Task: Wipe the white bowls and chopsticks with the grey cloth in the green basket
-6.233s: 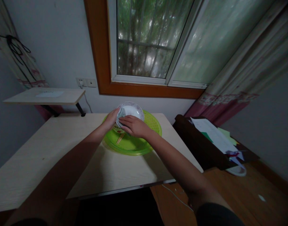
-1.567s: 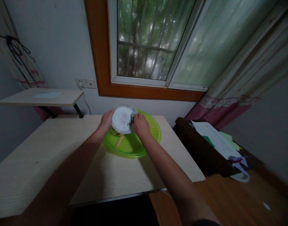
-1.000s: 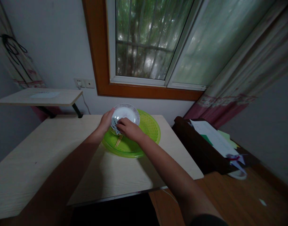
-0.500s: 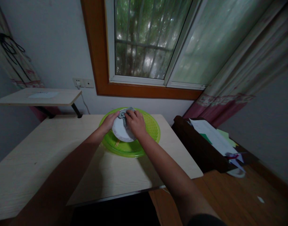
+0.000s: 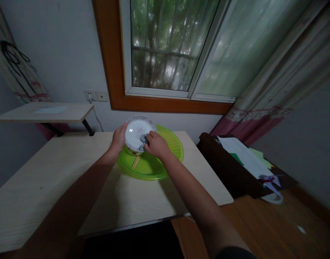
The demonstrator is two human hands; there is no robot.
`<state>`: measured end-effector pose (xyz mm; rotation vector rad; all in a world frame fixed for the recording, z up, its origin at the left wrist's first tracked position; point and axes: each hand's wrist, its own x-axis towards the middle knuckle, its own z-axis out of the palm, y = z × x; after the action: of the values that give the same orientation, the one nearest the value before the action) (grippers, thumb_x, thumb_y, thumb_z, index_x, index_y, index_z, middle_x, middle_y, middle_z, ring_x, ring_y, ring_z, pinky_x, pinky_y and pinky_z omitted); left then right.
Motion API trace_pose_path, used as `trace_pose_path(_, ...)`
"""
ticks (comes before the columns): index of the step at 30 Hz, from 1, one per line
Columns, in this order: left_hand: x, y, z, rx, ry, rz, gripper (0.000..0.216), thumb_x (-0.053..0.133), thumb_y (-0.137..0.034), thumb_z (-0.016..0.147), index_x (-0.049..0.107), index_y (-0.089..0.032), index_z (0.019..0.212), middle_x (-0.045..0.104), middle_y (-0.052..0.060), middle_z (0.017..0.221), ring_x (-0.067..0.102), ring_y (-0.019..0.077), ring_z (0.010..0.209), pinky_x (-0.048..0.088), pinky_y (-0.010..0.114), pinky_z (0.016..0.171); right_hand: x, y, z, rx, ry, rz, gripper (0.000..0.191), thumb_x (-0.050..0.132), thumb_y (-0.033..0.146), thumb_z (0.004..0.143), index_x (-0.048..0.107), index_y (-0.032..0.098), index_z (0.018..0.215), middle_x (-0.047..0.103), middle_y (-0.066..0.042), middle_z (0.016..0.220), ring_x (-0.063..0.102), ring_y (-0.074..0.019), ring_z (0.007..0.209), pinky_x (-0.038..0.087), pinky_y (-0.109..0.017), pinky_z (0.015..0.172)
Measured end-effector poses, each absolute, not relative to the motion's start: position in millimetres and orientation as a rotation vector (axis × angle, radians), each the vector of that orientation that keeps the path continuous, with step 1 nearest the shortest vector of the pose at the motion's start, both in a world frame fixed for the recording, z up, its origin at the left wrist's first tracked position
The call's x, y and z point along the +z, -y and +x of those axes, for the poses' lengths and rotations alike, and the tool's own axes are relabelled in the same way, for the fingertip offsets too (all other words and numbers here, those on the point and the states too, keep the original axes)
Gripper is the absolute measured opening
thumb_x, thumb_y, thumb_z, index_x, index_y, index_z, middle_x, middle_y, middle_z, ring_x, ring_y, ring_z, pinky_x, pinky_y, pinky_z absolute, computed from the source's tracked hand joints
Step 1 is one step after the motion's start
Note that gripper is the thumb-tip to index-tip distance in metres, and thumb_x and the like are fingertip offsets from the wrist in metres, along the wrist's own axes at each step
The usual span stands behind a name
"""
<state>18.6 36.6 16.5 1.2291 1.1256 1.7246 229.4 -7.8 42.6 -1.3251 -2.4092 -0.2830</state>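
Observation:
A white plate (image 5: 136,130) with a patterned rim is tilted up above a round green tray (image 5: 151,175). My left hand (image 5: 118,138) grips the plate by its left edge. In my right hand (image 5: 157,144) is a bunched grey cloth (image 5: 143,139), pressed against the lower right of the plate's face. Chopsticks (image 5: 136,162) lie on the tray below the plate. Part of a bowl-like thing with a coloured pattern (image 5: 133,152) shows under the plate's lower edge; the rest of it is hidden.
The tray stands on a pale wooden table (image 5: 100,187). A raised shelf (image 5: 70,113) with a paper on it is at the left. Beyond the table rises a window (image 5: 175,46). To the right, a dark brown box-like piece (image 5: 221,169) carries papers (image 5: 243,154).
The plate has been raised and tipped so its face shows more. My right hand and the cloth have slid from its upper edge down to the lower right.

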Motion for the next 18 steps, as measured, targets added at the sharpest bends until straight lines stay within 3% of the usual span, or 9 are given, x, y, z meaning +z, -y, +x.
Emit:
trace_pose_path(5, 16.9, -37.6, 19.5, 1.703, -1.179, 1.267, 0.056, 0.060, -0.073, 0.084, 0.066, -0.018, 0.083, 0.069, 0.005, 0.081, 0.060, 0.0201, 0.076, 0.048, 0.030, 0.069, 32.9, 6.4, 223.8, -0.190, 2.579, -0.868, 0.020, 0.060, 0.022, 0.096, 0.074, 0.013, 0.107, 0.070, -0.014, 0.110, 0.064, -0.0250, 0.101, 0.053, -0.036, 0.093)
trace_pose_path(9, 16.8, -38.1, 20.5, 1.617, -1.193, 1.359, 0.054, 0.057, -0.071, 0.086, 0.065, -0.018, 0.080, 0.068, 0.004, 0.080, 0.059, 0.0206, 0.076, 0.049, 0.031, 0.073, 26.4, 1.4, 218.2, -0.089, 2.539, -0.624, 0.026, 0.057, 0.019, 0.101, 0.074, 0.016, 0.120, 0.071, -0.013, 0.127, 0.064, -0.0238, 0.116, 0.052, -0.039, 0.104)
trace_pose_path(14, 14.2, -39.4, 23.8, 1.459, -1.147, 1.470, 0.051, 0.059, -0.069, 0.085, 0.068, -0.019, 0.080, 0.070, 0.006, 0.085, 0.062, 0.0234, 0.085, 0.051, 0.034, 0.084, 28.6, 1.2, 214.8, -0.048, 2.480, -0.686, 0.031, 0.057, 0.016, 0.103, 0.072, 0.020, 0.129, 0.067, -0.011, 0.140, 0.061, -0.0229, 0.127, 0.048, -0.040, 0.112)
trace_pose_path(18, 10.2, -42.9, 26.9, 1.389, -1.006, 1.487, 0.053, 0.064, -0.070, 0.083, 0.072, -0.018, 0.088, 0.074, 0.009, 0.097, 0.065, 0.0261, 0.098, 0.051, 0.037, 0.094, 34.7, 1.5, 215.9, -0.224, 2.439, -0.846, 0.032, 0.051, 0.017, 0.106, 0.070, 0.021, 0.132, 0.066, -0.011, 0.141, 0.058, -0.0241, 0.127, 0.047, -0.041, 0.112)
